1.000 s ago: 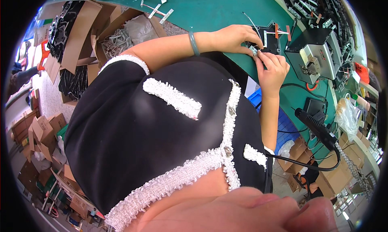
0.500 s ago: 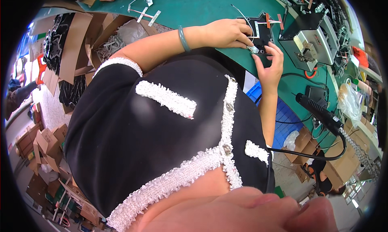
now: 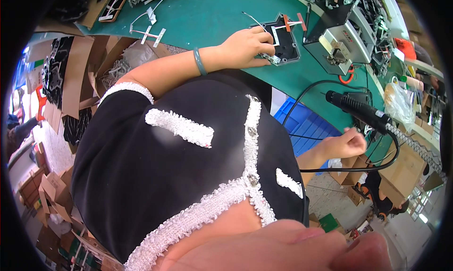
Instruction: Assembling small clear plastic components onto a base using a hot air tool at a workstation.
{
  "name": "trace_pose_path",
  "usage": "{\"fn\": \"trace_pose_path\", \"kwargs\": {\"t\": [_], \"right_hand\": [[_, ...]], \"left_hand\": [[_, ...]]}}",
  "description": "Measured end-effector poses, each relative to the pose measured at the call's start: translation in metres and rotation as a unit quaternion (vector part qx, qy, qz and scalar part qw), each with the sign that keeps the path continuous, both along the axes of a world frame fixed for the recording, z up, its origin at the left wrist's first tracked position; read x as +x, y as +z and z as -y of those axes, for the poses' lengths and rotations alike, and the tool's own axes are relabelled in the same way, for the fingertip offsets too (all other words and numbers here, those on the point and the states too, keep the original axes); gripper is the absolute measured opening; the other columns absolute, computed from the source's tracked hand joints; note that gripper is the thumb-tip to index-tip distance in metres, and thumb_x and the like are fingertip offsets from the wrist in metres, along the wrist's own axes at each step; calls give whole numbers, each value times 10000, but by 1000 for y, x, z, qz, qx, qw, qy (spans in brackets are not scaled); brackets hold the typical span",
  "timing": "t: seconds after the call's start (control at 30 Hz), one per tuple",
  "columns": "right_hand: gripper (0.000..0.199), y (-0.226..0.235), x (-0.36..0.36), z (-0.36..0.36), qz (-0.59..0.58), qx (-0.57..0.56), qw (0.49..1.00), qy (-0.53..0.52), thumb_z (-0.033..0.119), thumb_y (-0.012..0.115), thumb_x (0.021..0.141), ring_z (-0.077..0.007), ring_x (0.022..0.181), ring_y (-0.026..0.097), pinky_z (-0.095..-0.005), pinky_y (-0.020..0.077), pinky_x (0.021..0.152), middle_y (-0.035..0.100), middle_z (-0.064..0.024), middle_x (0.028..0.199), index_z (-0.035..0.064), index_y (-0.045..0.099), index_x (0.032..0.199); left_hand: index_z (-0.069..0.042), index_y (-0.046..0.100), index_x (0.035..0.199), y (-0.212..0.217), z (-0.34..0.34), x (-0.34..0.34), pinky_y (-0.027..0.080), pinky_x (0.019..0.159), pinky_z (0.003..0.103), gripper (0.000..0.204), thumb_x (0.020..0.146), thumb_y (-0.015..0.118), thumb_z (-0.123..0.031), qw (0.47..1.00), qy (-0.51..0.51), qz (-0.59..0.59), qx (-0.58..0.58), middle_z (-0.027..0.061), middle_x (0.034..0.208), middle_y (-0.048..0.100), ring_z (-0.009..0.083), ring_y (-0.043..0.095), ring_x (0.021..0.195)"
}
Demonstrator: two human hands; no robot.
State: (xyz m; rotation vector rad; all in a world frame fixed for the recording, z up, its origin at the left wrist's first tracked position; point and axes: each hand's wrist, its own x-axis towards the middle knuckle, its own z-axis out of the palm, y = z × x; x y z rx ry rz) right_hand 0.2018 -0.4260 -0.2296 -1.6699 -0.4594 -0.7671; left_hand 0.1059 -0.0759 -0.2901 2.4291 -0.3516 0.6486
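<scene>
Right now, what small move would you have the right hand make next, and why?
Probably lift the right hand to the black corded tool and take its handle: the hand is loosely curled just below the tool in the picture, with nothing visible in it, while the left hand is at the black plate's edge.

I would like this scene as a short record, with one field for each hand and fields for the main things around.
Left hand: at the black plate, fingers at a small pale strip; grip partly hidden
Right hand: apart from the plate, fingers curled; no held thing visible
Work surface: green bench, under the plate
Machine: black and silver box, right of the plate
Tool: black, cylindrical, above the right hand in the picture
Crate: blue, beside the bench edge
</scene>
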Motion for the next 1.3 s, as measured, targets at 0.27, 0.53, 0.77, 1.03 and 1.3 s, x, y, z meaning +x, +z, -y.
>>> {"fn": "trace_pose_path", "kwargs": {"t": [0.27, 0.53, 0.77, 1.03, 1.3], "right_hand": [[571, 70, 65, -93, -53, 32, 953, 298, 45, 552, 915, -232, 773, 637, -412, 546, 730, 629, -138, 877, -38, 275, 1407], [929, 86, 126, -152, -41, 83, 961, 260, 799, 383, 803, -246, 564, 583, -419, 569, 598, 574, -143, 728, -17, 405, 1247], [943, 86, 119, -155, -53, 93, 966, 234, 826, 364, 787, -232, 543, 574, -381, 554, 577, 577, -145, 725, -16, 421, 1207], [997, 80, 141, -141, -92, 66, 918, 379, 892, 428, 677, -232, 600, 572, -398, 510, 633, 603, -123, 724, 42, 493, 1195], [992, 80, 107, -155, -125, 86, 945, 290, 917, 360, 682, -243, 569, 553, -415, 524, 584, 570, -121, 667, 48, 504, 1139]], "left_hand": [[-129, 684, 912, -4, 32, 21, 510, 793, 331, 168, 775, 728, -218, 999, 28, 25, -1, -25, 1057, 622, 206, 559, 932], [-126, 688, 911, -10, 30, 24, 511, 792, 320, 178, 770, 732, -224, 1000, 21, 10, -2, -41, 1016, 639, 189, 554, 918], [-129, 688, 916, -6, 28, 22, 510, 802, 324, 185, 766, 742, -223, 1000, 23, 5, -7, -32, 995, 632, 198, 555, 933], [-141, 701, 929, -2, 31, 20, 511, 824, 331, 188, 784, 740, -253, 999, 31, -6, -31, -27, 994, 630, 206, 561, 962], [-142, 725, 891, -13, 32, 23, 518, 798, 316, 164, 767, 740, -249, 998, 44, 30, -19, -44, 960, 624, 191, 558, 961]]}}
